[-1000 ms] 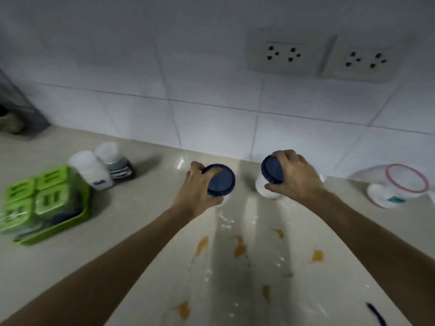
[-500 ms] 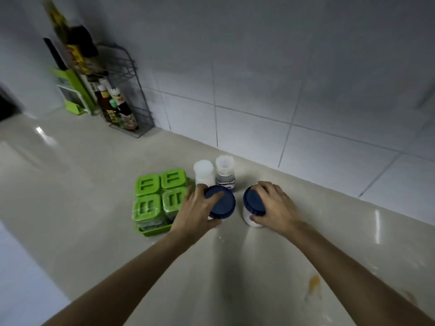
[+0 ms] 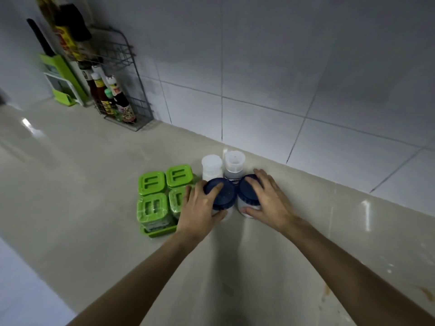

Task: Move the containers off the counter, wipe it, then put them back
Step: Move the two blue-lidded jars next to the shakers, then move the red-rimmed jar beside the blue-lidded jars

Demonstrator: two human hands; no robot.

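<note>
Two bare arms are reaching up from 6 o'clock over the pale worktop (image 3: pixel 70 175). An orange stain (image 3: pixel 424 291) is sitting at 4 o'clock, well away from the hands.

In the middle, the left hand (image 3: pixel 200 210) is wrapping around the left jar (image 3: pixel 221 191), the one with a dark blue lid. Its thumb is pressing the jar's near side and its fingers are curling over the lid's left edge. The right hand (image 3: pixel 268 203) is gripping the right jar (image 3: pixel 247 196) the same way, thumb low on the white body and fingers over the lid. Both jars are standing straight up, side by side and almost touching, each right under its own hand. They look like they are sitting on the worktop, but I cannot tell for sure.

The green box set (image 3: pixel 160 196) is sitting just beside the left hand at 9 o'clock. Two small white shakers (image 3: pixel 223 165) are standing just behind the jars at 12 o'clock, close to the tiled wall (image 3: pixel 282 67).

Far off at 10 o'clock, a wire rack (image 3: pixel 117 90) is holding sauce bottles.

I think the next move is letting go, with each hand lifting straight up, so nothing gets bumped.
</note>
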